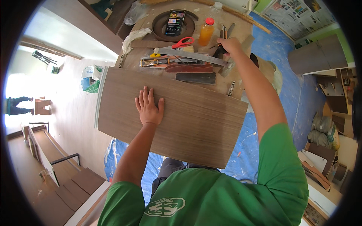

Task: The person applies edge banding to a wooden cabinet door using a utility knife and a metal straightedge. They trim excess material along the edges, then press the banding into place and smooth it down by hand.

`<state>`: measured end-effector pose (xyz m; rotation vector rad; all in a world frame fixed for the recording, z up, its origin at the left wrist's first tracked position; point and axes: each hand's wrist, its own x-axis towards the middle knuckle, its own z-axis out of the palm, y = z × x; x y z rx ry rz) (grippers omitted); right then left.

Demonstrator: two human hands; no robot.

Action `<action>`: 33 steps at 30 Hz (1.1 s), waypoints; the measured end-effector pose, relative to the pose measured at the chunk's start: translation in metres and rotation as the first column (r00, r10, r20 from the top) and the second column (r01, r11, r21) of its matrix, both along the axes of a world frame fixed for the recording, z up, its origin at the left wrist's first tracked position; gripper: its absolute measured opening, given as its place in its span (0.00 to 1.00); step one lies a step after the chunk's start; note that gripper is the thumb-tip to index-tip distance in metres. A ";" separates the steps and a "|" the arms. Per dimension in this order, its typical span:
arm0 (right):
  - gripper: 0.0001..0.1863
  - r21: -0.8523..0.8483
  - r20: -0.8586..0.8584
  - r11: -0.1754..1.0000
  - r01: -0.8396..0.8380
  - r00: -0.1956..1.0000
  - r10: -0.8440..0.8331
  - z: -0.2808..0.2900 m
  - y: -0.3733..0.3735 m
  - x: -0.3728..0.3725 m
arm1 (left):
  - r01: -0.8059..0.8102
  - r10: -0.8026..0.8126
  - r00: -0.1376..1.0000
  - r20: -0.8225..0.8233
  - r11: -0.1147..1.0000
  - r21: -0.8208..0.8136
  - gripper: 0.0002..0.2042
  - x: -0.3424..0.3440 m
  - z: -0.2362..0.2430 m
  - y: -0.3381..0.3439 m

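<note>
Head view, wooden board: A big flat brown board with wood lines (188, 122) lies in front of the person, close to the tummy. Its far edge is next to the tools.
Left hand: The person's left hand (150, 110) lies flat on the board, left of its middle. The fingers are straight and a bit spread, and the thumb points out to the side.
Right hand: The right hand (230, 46) reaches past the board to the far right part of the brown work table (223, 86). Its fingers are bent next to a black-handled tool (218, 50). I cannot tell if they are closed around it.
By the right hand: A black and orange upright-looking tool (223, 32) is just beyond the fingers. To its left stands a bottle of orange drink with a red cap (206, 34), and behind that a clear plastic bottle (217, 10).
Tool pile: Scissors with red handles (184, 42) lie above a long silver metal strip (192, 54). Closer to the board are a curved red-brown piece (189, 68) and a flat dark grey bar (196, 78).
Phone: A black phone with a lit screen (175, 23) rests on a roll of dark brown strip (157, 28).
Floor: A blue plastic sheet (267, 39) covers the floor on the right. A green and white bag (91, 78) is on the left.
Clothes: The person wears a green T-shirt with a white print (215, 196).
</note>
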<state>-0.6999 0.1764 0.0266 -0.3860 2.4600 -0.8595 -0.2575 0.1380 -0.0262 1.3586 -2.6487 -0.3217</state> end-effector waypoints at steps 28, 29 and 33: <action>0.31 0.290 -0.323 0.955 -0.069 0.932 0.165 -0.025 -0.043 0.002 | -0.011 0.011 1.000 -0.019 1.000 0.023 0.32 0.003 0.001 -0.001; 0.30 0.255 -0.311 0.965 -0.068 0.939 0.149 -0.025 -0.041 0.000 | -0.014 0.015 1.000 -0.017 1.000 0.025 0.32 0.003 0.002 -0.001; 0.29 0.075 -0.416 0.996 -0.040 0.907 0.068 -0.041 -0.012 -0.021 | -0.007 0.008 0.999 -0.033 1.000 0.028 0.32 0.000 0.002 -0.001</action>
